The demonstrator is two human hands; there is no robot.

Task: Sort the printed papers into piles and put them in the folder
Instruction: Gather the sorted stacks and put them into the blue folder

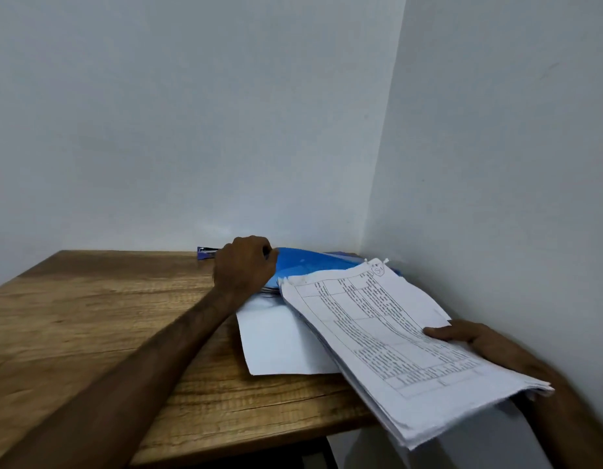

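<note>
A blue folder lies at the back of the wooden table, in the wall corner. My left hand reaches over to it, fingers curled round the folder's lifted cover edge. My right hand holds a thick stack of printed papers with tables on the top sheet, thumb on top, tilted above the table's right edge. Under the stack a blank white sheet lies flat on the table. More papers show beneath the folder cover.
A purple stapler-like object rests at the table's back edge, left of my left hand. White walls close in behind and on the right. The table's front edge runs below the stack.
</note>
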